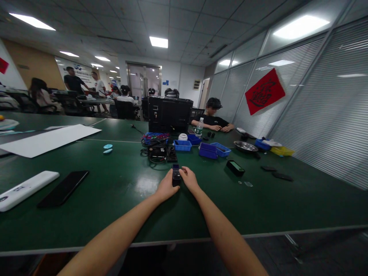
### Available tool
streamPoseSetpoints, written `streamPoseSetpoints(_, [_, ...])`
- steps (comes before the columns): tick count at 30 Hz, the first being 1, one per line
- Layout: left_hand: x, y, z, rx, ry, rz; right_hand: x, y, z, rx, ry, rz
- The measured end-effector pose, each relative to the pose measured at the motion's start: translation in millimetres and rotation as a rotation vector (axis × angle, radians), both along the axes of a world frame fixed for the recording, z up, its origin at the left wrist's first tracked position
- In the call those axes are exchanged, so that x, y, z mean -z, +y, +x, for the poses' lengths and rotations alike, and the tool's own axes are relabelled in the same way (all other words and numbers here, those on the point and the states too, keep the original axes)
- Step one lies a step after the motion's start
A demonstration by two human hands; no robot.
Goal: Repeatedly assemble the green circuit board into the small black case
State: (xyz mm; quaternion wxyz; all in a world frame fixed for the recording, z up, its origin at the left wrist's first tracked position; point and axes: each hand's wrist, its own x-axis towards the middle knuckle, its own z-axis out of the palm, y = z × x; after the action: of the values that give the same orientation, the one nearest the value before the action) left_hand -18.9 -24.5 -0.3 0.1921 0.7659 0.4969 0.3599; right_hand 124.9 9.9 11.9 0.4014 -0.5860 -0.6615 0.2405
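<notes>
A small black device [176, 177] with a dark little screen at its upper end sits between my hands over the green table. My left hand [167, 186] is closed around its left side, thumb along the near end. From the right, my right hand [189, 179] has its fingers bent against the device's other side, and its fingertips touch it. What the device is, I cannot make out. Just beyond it are a black box with cables [157, 152] and a small black stand-like piece [172, 154].
Blue trays [182, 145], a white ball [183, 137], a water bottle [199, 126] and a monitor [170, 114] stand ahead. To the right lie an open black box [235, 168] and a metal pan [245, 147]. A black slab [63, 189] lies left. Across the table sits a person [213, 117].
</notes>
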Motion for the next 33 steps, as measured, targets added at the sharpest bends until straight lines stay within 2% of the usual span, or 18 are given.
streamPoseSetpoints(7, [0.9, -1, -2, 0.101, 0.177, -0.017, -12.1, -18, -15, 0.131, -0.417, -0.013])
streamPoseSetpoints(12, [-4.7, -5, -2, 0.105, 0.261, 0.0, -16.8, -14, -4, 0.191, -0.552, -0.093])
streamPoseSetpoints(23, [-7.0, -10, -3, 0.087, 0.264, 0.018, -21.6, 4, 44, 0.38, -0.557, -0.214])
streamPoseSetpoints(33, [-7.8, -12, -4, 0.095, 0.236, -0.001, -27.1, 7, 71, 0.534, -0.525, -0.253])
